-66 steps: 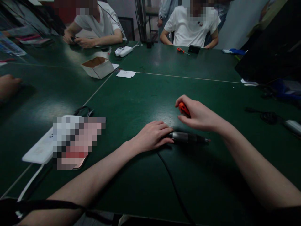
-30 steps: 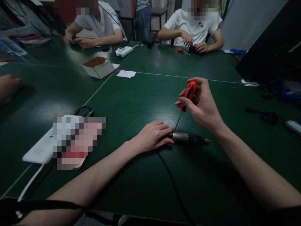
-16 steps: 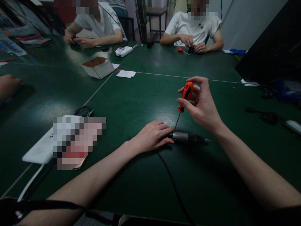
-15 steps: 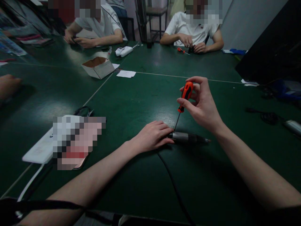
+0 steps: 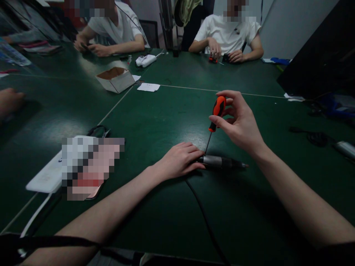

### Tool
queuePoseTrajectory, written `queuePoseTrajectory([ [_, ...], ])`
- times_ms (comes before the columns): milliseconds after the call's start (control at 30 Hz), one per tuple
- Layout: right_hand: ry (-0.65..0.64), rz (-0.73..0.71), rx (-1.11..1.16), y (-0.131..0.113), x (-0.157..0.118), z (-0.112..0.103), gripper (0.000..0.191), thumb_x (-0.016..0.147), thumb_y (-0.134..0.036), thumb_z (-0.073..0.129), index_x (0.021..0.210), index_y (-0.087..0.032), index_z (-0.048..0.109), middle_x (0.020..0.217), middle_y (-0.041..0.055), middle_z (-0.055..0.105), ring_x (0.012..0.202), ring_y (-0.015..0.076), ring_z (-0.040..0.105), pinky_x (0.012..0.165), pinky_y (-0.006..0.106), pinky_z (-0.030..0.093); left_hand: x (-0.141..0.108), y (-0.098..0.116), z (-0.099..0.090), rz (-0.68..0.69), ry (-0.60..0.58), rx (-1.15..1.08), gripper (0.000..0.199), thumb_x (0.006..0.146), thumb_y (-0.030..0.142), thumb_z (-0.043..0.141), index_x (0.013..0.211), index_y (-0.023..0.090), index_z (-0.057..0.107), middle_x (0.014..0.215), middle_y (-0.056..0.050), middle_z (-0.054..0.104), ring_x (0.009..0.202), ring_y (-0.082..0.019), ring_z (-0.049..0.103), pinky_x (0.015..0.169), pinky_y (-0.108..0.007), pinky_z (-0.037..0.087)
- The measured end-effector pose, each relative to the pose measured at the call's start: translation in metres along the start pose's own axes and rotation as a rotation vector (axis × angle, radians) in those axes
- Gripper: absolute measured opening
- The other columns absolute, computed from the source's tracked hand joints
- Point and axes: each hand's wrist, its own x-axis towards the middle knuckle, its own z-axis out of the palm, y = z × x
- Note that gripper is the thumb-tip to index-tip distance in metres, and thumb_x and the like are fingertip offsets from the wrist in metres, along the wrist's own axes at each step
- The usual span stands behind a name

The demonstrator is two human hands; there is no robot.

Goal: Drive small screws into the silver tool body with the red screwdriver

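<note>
My left hand [image 5: 181, 159] is closed over the rear of a black and grey, pen-shaped corded tool [image 5: 215, 161] lying on the green table. The tool's narrow tip points right, and its black cord [image 5: 203, 216] runs toward the near edge. In my right hand [image 5: 240, 122] is an orange and black screwdriver [image 5: 219, 106], gripped by its handle between thumb and fingers. Its shaft slants down, with the tip at the tool's upper side beside my left fingertips. My fingers hide the tool's back part.
Left of my arm lie a white power strip [image 5: 44, 173] and a pink phone-like object [image 5: 102, 166]. Farther back stand an open paper box [image 5: 118, 81] and a white card [image 5: 148, 87]. Two people in white shirts sit across the table [image 5: 177, 107]. Another corded tool [image 5: 345, 149] lies at right.
The screwdriver's handle has turned and tilted slightly left in my right fingers. My left hand and the corded tool stay put. Across the table, a person's hand has moved onto another screwdriver.
</note>
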Motion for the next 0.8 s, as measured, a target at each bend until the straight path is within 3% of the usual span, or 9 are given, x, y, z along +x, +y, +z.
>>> queuePoseTrajectory([
  [200,-0.099,0.021,0.061,0.0005,-0.0004,-0.0002,0.048,0.088,-0.022,0.051,0.134,-0.025,0.038,0.102,0.0026,0.063,0.094,0.0191,0.064,0.072,0.032,0.059,0.0002,0.0003,-0.0002,0.004,0.005,-0.009,0.038,0.098,0.045,0.044,0.110,0.013,0.061,0.096,-0.009,0.065,0.086,-0.022,0.057,0.074,-0.032,0.043],
  [367,-0.077,0.001,0.065,0.0017,0.0006,-0.0022,0.047,0.087,-0.022,0.051,0.132,-0.026,0.037,0.107,0.0042,0.063,0.101,0.0214,0.062,0.074,0.035,0.059,-0.0007,-0.0009,0.0009,0.008,0.015,-0.001,0.040,0.098,0.046,0.044,0.113,0.013,0.061,0.095,-0.009,0.065,0.085,-0.022,0.057,0.072,-0.031,0.043],
  [533,-0.008,-0.085,-0.035,-0.0008,-0.0008,-0.0051,0.046,0.088,-0.021,0.044,0.131,-0.030,0.034,0.104,0.0036,0.056,0.092,0.0185,0.060,0.075,0.035,0.055,-0.0008,-0.0005,0.0008,0.008,0.014,-0.001,0.040,0.098,0.046,0.045,0.114,0.013,0.061,0.095,-0.009,0.065,0.086,-0.022,0.057,0.073,-0.032,0.043],
  [633,0.017,-0.149,-0.178,-0.0048,-0.0024,-0.0056,0.044,0.083,-0.015,0.042,0.125,-0.026,0.038,0.099,0.0029,0.052,0.080,0.0158,0.056,0.073,0.033,0.049,-0.0003,0.0001,-0.0001,0.007,0.011,-0.007,0.040,0.098,0.045,0.044,0.114,0.013,0.060,0.096,-0.009,0.065,0.086,-0.022,0.057,0.073,-0.032,0.044],
  [700,-0.066,-0.135,-0.316,-0.0065,-0.0029,-0.0055,0.034,0.079,-0.015,0.046,0.113,-0.021,0.045,0.090,0.0015,0.053,0.072,0.0144,0.051,0.067,0.030,0.043,0.0000,0.0003,-0.0006,0.005,0.010,-0.007,0.040,0.098,0.046,0.043,0.114,0.013,0.061,0.096,-0.009,0.065,0.086,-0.022,0.057,0.073,-0.032,0.044],
  [800,-0.393,0.009,-0.495,-0.0038,-0.0032,-0.0049,0.012,0.082,-0.030,0.056,0.087,-0.018,0.056,0.072,-0.0008,0.053,0.062,0.0121,0.045,0.058,0.026,0.033,-0.0001,0.0002,-0.0011,-0.003,-0.001,-0.004,0.041,0.098,0.046,0.043,0.113,0.013,0.061,0.096,-0.009,0.064,0.087,-0.022,0.057,0.073,-0.031,0.044],
])
